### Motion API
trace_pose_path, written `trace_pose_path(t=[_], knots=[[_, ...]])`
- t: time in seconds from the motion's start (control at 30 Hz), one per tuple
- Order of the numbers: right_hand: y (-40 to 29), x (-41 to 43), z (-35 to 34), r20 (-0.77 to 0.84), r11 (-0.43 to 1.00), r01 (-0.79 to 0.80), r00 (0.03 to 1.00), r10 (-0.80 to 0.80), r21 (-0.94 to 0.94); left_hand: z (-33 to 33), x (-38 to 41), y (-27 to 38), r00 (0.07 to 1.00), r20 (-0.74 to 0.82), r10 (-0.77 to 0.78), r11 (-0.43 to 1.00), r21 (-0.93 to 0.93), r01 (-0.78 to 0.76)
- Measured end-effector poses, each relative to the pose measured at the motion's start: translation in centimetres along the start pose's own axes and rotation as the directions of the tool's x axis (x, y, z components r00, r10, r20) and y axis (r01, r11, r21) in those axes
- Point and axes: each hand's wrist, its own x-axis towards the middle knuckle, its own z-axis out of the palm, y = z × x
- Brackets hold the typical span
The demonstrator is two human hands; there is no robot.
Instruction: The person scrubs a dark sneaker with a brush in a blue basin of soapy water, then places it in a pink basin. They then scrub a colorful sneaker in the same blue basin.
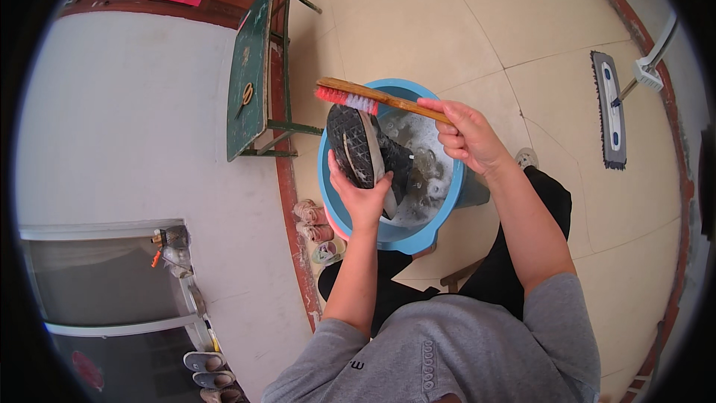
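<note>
My left hand [361, 196] grips a dark shoe [353, 143] with a pale midsole, its patterned outsole turned up and outward, over a blue plastic basin [447, 212]. In my right hand [465, 135] is the handle of a wooden scrub brush [386, 99]. The brush's red and white bristles point down and meet, or nearly meet, the toe end of the sole. Sudsy grey water [419, 201] fills part of the basin beneath the shoe.
A green bench [251, 67] with scissors [245, 101] on it stands against the wall at left. Pale shoes [313, 221] and a small container [327, 252] sit beside the basin. A flat mop [609, 109] lies at right. Slippers [208, 362] are at lower left.
</note>
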Motion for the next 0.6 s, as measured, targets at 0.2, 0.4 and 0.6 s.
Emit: trace_pose_path(t=[0.2, 0.4, 0.6], knots=[[0.0, 0.4, -0.2, -0.151, 0.998, 0.055, 0.987, -0.055, -0.003, -2.1, 1.5, 1.5, 0.989, 0.040, -0.143, 0.927, -0.346, 0.148], [2.0, 0.9, -1.1, -0.040, 0.508, 0.255, 0.866, -0.499, -0.823, -3.8, 2.5, 3.8, 0.980, 0.013, -0.200, 0.878, -0.441, 0.185], [1.9, 0.2, -0.7, -0.042, 0.324, 0.108, 0.905, -0.424, -0.940, -4.7, 2.6, 4.5, 0.989, -0.012, -0.150, 0.912, -0.388, 0.134]])
